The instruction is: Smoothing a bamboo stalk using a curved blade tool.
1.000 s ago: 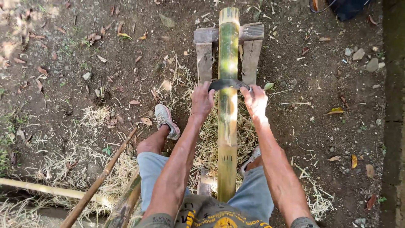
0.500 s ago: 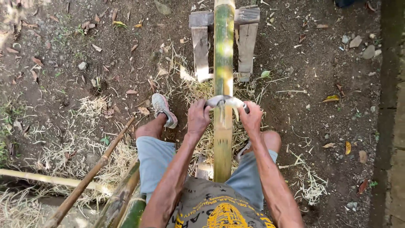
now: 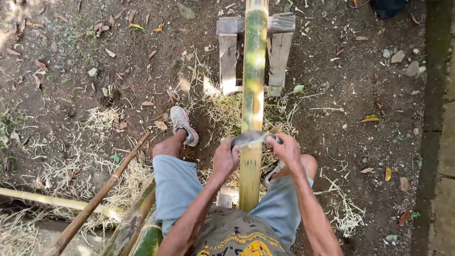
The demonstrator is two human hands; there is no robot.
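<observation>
We have the bamboo pole [image 3: 253, 95] running lengthwise between our knees, its far end resting on a small wooden stand [image 3: 227, 52]. Across the pole lies a curved scraping blade [image 3: 250, 138], and we hold it at both ends: our left hand [image 3: 224, 159] is closed tight around the near-side grip, our right hand [image 3: 285, 149] wrapped around the other. We judge the step to be a scraping pass, stripping the green skin (the stretch of pole nearer us already looks pale). The next stroke would call for even pressure from both hands, with the blade kept square to the pole. Beside the pole, our left shoe [image 3: 182, 124] sits among shavings [image 3: 227, 111]; left of it lie more bamboo canes [image 3: 95, 204]. The pole's far end is cut off, and the blade's handles are hidden inside our fists.
</observation>
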